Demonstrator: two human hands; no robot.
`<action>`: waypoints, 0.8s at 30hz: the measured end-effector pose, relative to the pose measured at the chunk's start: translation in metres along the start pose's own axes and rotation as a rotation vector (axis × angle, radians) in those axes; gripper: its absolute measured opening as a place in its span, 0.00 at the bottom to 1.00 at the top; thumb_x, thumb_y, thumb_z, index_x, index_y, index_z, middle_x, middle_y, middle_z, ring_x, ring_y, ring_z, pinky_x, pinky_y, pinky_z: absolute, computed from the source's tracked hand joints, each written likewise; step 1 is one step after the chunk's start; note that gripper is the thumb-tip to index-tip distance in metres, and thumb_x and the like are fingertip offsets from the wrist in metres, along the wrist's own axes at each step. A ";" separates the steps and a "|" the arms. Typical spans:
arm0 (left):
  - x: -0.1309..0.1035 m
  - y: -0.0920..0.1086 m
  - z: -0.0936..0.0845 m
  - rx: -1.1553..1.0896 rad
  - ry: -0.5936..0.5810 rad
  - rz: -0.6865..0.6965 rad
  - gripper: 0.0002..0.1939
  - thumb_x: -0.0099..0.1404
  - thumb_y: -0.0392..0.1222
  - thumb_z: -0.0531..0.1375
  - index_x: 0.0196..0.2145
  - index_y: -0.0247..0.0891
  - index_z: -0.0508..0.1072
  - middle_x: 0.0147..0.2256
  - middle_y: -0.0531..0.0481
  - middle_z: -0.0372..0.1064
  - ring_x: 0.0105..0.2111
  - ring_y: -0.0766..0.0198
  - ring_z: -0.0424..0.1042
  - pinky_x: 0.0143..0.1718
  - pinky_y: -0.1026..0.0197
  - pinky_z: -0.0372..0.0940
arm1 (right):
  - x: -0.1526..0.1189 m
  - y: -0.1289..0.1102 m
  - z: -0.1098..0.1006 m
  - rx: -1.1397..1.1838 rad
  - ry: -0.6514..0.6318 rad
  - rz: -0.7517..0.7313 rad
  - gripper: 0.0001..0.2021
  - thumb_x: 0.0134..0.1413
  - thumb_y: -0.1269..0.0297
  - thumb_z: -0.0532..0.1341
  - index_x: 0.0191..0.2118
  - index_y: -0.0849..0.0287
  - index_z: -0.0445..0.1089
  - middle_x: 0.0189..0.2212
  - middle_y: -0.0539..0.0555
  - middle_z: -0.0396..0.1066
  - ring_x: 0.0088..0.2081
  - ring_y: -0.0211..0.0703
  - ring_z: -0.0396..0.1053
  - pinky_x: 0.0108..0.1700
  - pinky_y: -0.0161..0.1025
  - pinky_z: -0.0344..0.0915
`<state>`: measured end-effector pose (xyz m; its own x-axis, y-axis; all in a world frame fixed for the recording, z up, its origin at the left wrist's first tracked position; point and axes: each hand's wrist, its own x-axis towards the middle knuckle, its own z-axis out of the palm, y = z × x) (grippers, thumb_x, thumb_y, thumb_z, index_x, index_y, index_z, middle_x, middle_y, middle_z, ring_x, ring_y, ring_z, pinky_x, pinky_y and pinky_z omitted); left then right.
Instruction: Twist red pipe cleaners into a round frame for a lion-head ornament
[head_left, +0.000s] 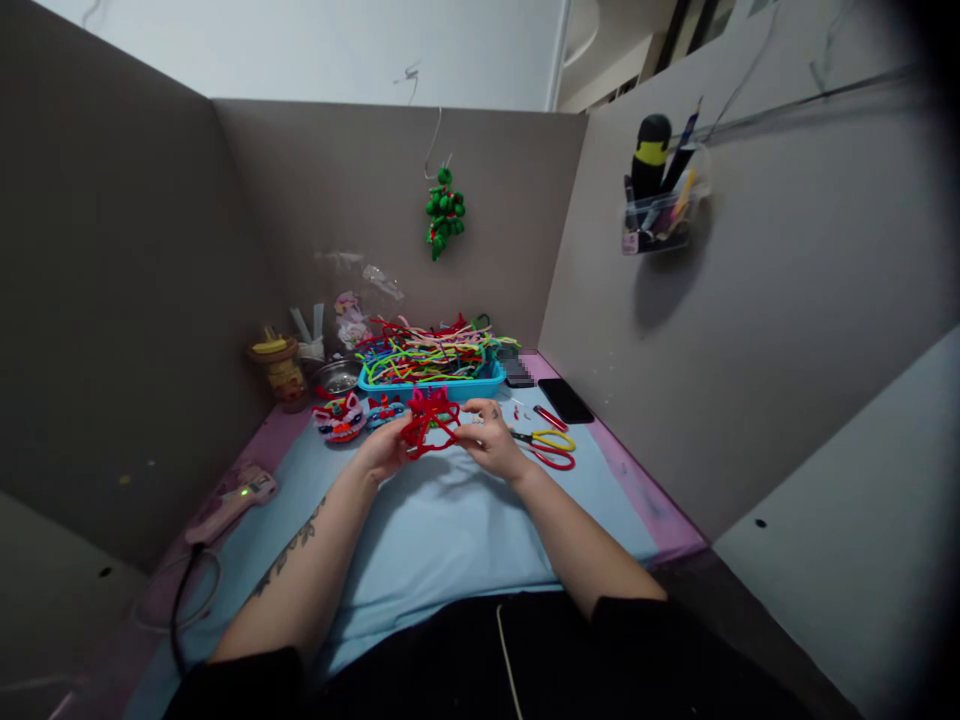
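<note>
Nearest the camera are my own black sleeves and the pale blue cloth point(450, 530) over the counter point(641, 490). My left hand point(384, 450) grips one side of the red wire shape point(431, 425), and my right hand point(491, 440) pinches its other side — so it sits raised between both hands, above the cloth. Just beyond it is the blue tray point(435, 388), heaped with colourful fuzzy stems point(435, 350). Beside my left hand lie the finished-looking fuzzy faces point(341, 418). To the right of my right hand are the scissors point(553, 449), with one yellow and one red handle, near a small red tool point(550, 418) and a black phone point(566, 400). The pink glue gun point(232, 505) lies at the left — its green light showing.
</note>
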<state>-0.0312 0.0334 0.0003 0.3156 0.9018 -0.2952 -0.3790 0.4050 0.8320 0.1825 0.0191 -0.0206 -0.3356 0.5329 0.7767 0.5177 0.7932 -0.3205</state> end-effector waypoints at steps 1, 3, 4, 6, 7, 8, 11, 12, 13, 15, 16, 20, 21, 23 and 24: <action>0.000 -0.001 -0.001 -0.001 0.000 0.025 0.09 0.64 0.41 0.55 0.33 0.34 0.72 0.24 0.49 0.71 0.22 0.67 0.70 0.26 0.64 0.67 | 0.000 0.001 0.001 0.019 0.019 0.030 0.06 0.50 0.69 0.60 0.33 0.54 0.74 0.44 0.56 0.59 0.47 0.47 0.58 0.49 0.47 0.59; 0.002 -0.003 -0.002 -0.016 -0.010 0.054 0.05 0.62 0.38 0.57 0.33 0.35 0.72 0.25 0.50 0.70 0.23 0.67 0.70 0.29 0.62 0.68 | 0.000 0.001 0.005 0.093 0.082 0.118 0.05 0.49 0.70 0.60 0.33 0.55 0.72 0.43 0.56 0.58 0.46 0.45 0.59 0.48 0.45 0.60; 0.003 -0.005 -0.003 -0.023 -0.017 0.057 0.05 0.61 0.39 0.57 0.34 0.36 0.72 0.25 0.51 0.71 0.24 0.66 0.70 0.30 0.61 0.68 | 0.000 0.001 0.008 0.147 0.119 0.175 0.05 0.50 0.70 0.59 0.33 0.56 0.71 0.42 0.56 0.58 0.45 0.44 0.60 0.47 0.44 0.62; 0.005 -0.007 -0.003 -0.027 -0.034 0.062 0.05 0.60 0.40 0.59 0.34 0.37 0.72 0.28 0.50 0.72 0.26 0.66 0.70 0.32 0.59 0.68 | 0.000 0.003 0.015 0.277 0.198 0.308 0.08 0.50 0.69 0.58 0.37 0.55 0.69 0.41 0.55 0.59 0.41 0.41 0.62 0.42 0.40 0.64; 0.006 -0.008 -0.003 -0.022 -0.038 0.069 0.06 0.59 0.41 0.60 0.34 0.37 0.72 0.29 0.50 0.72 0.27 0.66 0.71 0.32 0.59 0.68 | 0.000 0.004 0.018 0.348 0.233 0.376 0.11 0.50 0.69 0.57 0.41 0.55 0.67 0.41 0.55 0.59 0.40 0.40 0.63 0.39 0.38 0.65; 0.007 -0.009 -0.003 -0.013 -0.033 0.078 0.07 0.57 0.42 0.61 0.34 0.38 0.72 0.30 0.50 0.72 0.28 0.66 0.71 0.32 0.60 0.67 | 0.001 0.006 0.021 0.417 0.264 0.441 0.15 0.49 0.68 0.58 0.45 0.55 0.64 0.41 0.55 0.60 0.37 0.39 0.64 0.37 0.37 0.65; 0.009 -0.011 -0.001 0.015 0.022 0.117 0.09 0.54 0.42 0.64 0.33 0.37 0.72 0.29 0.50 0.72 0.28 0.66 0.70 0.31 0.62 0.66 | 0.000 0.013 0.026 0.534 0.256 0.599 0.22 0.46 0.66 0.59 0.50 0.56 0.60 0.41 0.55 0.63 0.33 0.37 0.64 0.33 0.35 0.64; 0.009 -0.012 -0.001 0.024 0.043 0.128 0.09 0.52 0.42 0.65 0.32 0.37 0.72 0.29 0.50 0.71 0.28 0.66 0.70 0.31 0.62 0.65 | 0.000 0.015 0.027 0.524 0.227 0.632 0.21 0.45 0.65 0.59 0.49 0.57 0.62 0.42 0.56 0.64 0.33 0.37 0.64 0.33 0.35 0.64; 0.010 -0.012 0.000 0.035 0.061 0.140 0.10 0.51 0.42 0.65 0.31 0.37 0.71 0.28 0.51 0.71 0.28 0.67 0.70 0.30 0.63 0.65 | 0.000 0.017 0.026 0.499 0.192 0.650 0.19 0.44 0.65 0.59 0.46 0.57 0.65 0.42 0.56 0.64 0.33 0.37 0.64 0.34 0.35 0.63; 0.010 -0.014 0.001 0.071 0.086 0.179 0.12 0.49 0.42 0.66 0.31 0.36 0.72 0.29 0.51 0.71 0.28 0.68 0.69 0.30 0.65 0.64 | -0.001 0.022 0.026 0.459 0.131 0.643 0.15 0.44 0.65 0.59 0.42 0.58 0.69 0.40 0.55 0.66 0.34 0.37 0.64 0.36 0.36 0.63; 0.011 -0.014 0.001 0.097 0.096 0.206 0.13 0.48 0.43 0.67 0.31 0.36 0.72 0.29 0.51 0.71 0.29 0.68 0.69 0.30 0.66 0.63 | -0.002 0.024 0.027 0.460 0.108 0.632 0.14 0.44 0.66 0.59 0.40 0.58 0.71 0.39 0.54 0.67 0.34 0.37 0.64 0.37 0.36 0.62; 0.013 -0.017 0.002 0.220 0.165 0.297 0.17 0.47 0.50 0.66 0.31 0.36 0.73 0.30 0.51 0.71 0.30 0.67 0.68 0.30 0.67 0.61 | -0.005 0.030 0.032 0.600 0.058 0.713 0.13 0.41 0.66 0.59 0.37 0.58 0.73 0.33 0.51 0.69 0.30 0.36 0.63 0.32 0.35 0.61; 0.014 -0.017 0.001 0.251 0.185 0.313 0.18 0.47 0.51 0.65 0.31 0.36 0.73 0.29 0.51 0.71 0.30 0.67 0.68 0.30 0.67 0.61 | -0.005 0.031 0.032 0.657 0.061 0.770 0.13 0.40 0.66 0.59 0.36 0.58 0.73 0.32 0.51 0.70 0.28 0.35 0.63 0.30 0.34 0.60; 0.016 -0.018 0.000 0.311 0.226 0.353 0.19 0.47 0.54 0.64 0.28 0.35 0.72 0.27 0.50 0.70 0.29 0.67 0.68 0.29 0.67 0.61 | -0.004 0.031 0.032 0.778 0.082 0.881 0.14 0.40 0.64 0.59 0.37 0.58 0.72 0.32 0.51 0.70 0.27 0.34 0.63 0.26 0.32 0.58; 0.018 -0.019 -0.001 0.342 0.242 0.377 0.20 0.47 0.55 0.64 0.27 0.34 0.72 0.27 0.50 0.70 0.28 0.67 0.67 0.29 0.67 0.61 | -0.003 0.030 0.031 0.828 0.091 0.925 0.15 0.40 0.64 0.59 0.38 0.57 0.72 0.33 0.51 0.70 0.27 0.34 0.63 0.25 0.31 0.57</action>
<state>-0.0194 0.0419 -0.0208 -0.0110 0.9998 -0.0137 -0.1104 0.0124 0.9938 0.1747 0.0505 -0.0490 -0.0367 0.9941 0.1017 -0.1326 0.0960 -0.9865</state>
